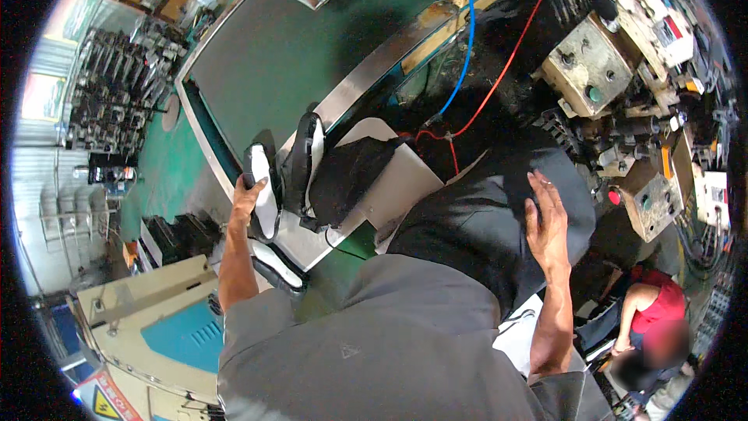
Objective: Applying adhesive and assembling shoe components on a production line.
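My left hand [247,196] is closed around a black shoe upper [266,195] with a white bottom, the thumb lying over its white face. This shoe stands on the metal edge of a belt conveyor [292,240]. Just right of it is another black shoe upper [306,160], and a third shoe upper [278,267] lies nearer to me. My right hand [548,222] is held out above my dark-clothed leg [475,226], with its fingers stretched and nothing in them.
The wide green belt [288,54] runs ahead. A blue hose [470,31] and a red hose [499,82] hang beyond my knee. Control boxes [586,65] with buttons stand at right. A co-worker in a red top [661,306] sits lower right. A cream machine [148,327] is at left.
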The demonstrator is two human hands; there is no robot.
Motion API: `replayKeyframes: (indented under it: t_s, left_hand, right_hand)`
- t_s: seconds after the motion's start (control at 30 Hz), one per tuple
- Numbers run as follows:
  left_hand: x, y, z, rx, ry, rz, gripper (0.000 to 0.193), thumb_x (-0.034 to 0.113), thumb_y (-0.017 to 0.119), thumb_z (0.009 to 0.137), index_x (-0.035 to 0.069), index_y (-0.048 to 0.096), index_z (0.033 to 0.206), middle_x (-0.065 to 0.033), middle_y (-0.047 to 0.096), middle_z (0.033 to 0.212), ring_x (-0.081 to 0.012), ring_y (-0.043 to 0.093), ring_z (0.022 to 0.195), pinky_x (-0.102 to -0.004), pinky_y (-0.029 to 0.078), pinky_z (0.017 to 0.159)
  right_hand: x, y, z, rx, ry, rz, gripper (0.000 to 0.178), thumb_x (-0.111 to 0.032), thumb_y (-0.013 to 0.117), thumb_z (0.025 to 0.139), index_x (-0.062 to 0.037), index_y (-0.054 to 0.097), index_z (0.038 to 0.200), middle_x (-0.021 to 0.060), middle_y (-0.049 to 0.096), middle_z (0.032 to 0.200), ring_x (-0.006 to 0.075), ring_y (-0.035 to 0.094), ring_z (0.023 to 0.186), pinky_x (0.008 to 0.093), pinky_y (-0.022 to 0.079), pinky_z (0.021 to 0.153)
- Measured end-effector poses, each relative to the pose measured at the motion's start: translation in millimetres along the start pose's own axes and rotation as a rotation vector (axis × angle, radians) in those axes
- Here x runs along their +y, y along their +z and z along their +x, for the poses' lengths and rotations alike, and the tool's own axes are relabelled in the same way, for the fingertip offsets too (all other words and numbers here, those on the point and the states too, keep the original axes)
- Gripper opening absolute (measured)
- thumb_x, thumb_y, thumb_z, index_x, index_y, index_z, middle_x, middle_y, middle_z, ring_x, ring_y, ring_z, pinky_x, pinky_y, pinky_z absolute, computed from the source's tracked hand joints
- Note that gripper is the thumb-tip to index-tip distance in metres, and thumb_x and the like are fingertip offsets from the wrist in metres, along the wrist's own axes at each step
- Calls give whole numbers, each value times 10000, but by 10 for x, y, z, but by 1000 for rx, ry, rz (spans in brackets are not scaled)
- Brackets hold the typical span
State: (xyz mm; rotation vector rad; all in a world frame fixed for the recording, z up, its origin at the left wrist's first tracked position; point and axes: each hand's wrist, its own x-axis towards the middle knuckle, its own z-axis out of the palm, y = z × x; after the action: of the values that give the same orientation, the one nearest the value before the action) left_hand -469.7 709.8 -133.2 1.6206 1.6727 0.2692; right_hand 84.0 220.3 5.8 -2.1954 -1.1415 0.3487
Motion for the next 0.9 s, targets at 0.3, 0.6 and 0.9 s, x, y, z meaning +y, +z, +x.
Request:
replayKeyframes:
  t_s: [0.3, 0.6, 0.9]
  left_hand:
    - [2133, 446, -649, -145, 102, -355, 1172, 478, 858, 929, -28, 182, 1742, -272, 384, 1724, -365, 465, 1522, -450, 398, 1249]
    - [3768, 3255, -2370, -1041, 666, -363, 762, 265, 700, 1077, -13, 336, 1685, -170, 529, 1593, -289, 503, 1448, -405, 370, 1242]
    - [4574, 4632, -3534, -2053, 105, -441, 763, 607, 483, 1139, 73, 429, 1682, -118, 521, 1627, -259, 477, 1525, -440, 346, 1296]
  right_hand:
    - [-336, 159, 15, 127, 76, 439, 381, -52, 635, 1062, -16, 682, 1438, 217, 740, 1344, 347, 716, 1241, 402, 545, 1094]
    - [-58, 15, 365, 352, 19, 781, 875, -232, 774, 1045, -85, 276, 1749, 164, 402, 1733, 278, 438, 1561, 411, 354, 1284]
    - [506, -185, -1167, 810, 484, 919, 866, -200, 811, 1013, -95, 342, 1734, 139, 454, 1700, 228, 426, 1553, 373, 343, 1276]
